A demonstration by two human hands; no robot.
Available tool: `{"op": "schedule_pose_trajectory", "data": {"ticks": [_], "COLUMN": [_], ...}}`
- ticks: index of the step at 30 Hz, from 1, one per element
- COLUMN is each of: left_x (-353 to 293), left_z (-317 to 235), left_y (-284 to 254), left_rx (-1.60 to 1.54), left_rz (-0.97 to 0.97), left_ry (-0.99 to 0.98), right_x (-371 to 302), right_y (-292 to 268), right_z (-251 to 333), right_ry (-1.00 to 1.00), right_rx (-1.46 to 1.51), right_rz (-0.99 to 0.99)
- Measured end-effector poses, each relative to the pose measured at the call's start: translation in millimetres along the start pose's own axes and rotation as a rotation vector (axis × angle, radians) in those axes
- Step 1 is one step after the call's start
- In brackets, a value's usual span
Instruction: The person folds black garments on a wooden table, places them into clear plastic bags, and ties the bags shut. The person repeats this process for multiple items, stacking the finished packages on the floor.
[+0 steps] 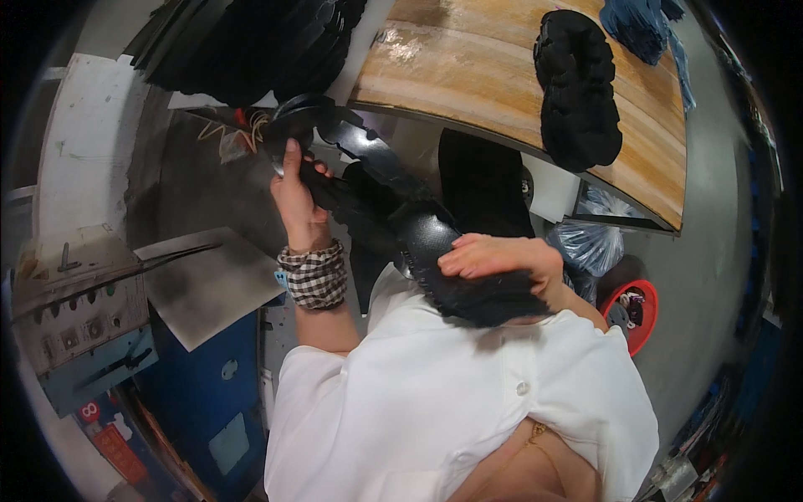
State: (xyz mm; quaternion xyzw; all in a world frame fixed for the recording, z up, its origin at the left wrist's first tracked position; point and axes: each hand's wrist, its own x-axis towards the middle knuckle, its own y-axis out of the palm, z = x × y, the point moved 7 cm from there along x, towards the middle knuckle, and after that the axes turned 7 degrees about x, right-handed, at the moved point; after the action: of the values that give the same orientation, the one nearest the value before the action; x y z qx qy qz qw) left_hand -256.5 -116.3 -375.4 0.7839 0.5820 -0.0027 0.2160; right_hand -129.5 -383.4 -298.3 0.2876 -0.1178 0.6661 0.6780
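A long black piece [422, 243], partly glossy with ragged, layered edges, stretches from my left hand down to my right. Its kind does not show. My left hand [297, 197] is closed around its upper end, thumb on top, next to a rounded dark part. A checked cuff covers that wrist. My right hand [502, 259] lies over the lower end, close to my white shirt, with fingers bent and pressed together on it. Beneath those fingers the black material looks frayed, and the fingertips are partly hidden.
A wood-patterned table [452, 67] holds a black, sole-shaped stack [577, 92] and a blue plastic bag [636, 29]. A large pile of black layered pieces [259, 50] lies at the far left. A control box [79, 322] stands left; a red bucket [644, 326] stands right.
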Motion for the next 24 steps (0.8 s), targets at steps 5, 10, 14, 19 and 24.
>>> {"op": "schedule_pose_trajectory", "data": {"ticks": [5,10,14,19,24], "left_x": [-5.5,-4.7,-28.8,-97.2,-94.9], "left_z": [-3.0,7.1,-9.6,-23.0,-10.4], "left_y": [-28.5,-38.7,-12.3,69.5,77.2], "left_rx": [0.091,0.215,0.269,0.438,0.491], "left_rz": [-0.09,-0.179,-0.155,0.291,0.35], "left_ry": [0.05,-0.086,0.047,0.347,0.318], "right_x": [1.8,8.1,27.7,50.4,29.5], "right_y": [-3.1,16.8,19.6,-16.9,-52.8], "right_z": [7.5,19.0,31.3,-2.3,-38.4], "right_ry": [-0.045,-0.05,-0.041,0.133,0.371], "right_rx": [0.155,0.007,-0.111,-0.323,0.095], "right_rz": [-0.044,0.106,0.08,-0.486,-0.874]}}
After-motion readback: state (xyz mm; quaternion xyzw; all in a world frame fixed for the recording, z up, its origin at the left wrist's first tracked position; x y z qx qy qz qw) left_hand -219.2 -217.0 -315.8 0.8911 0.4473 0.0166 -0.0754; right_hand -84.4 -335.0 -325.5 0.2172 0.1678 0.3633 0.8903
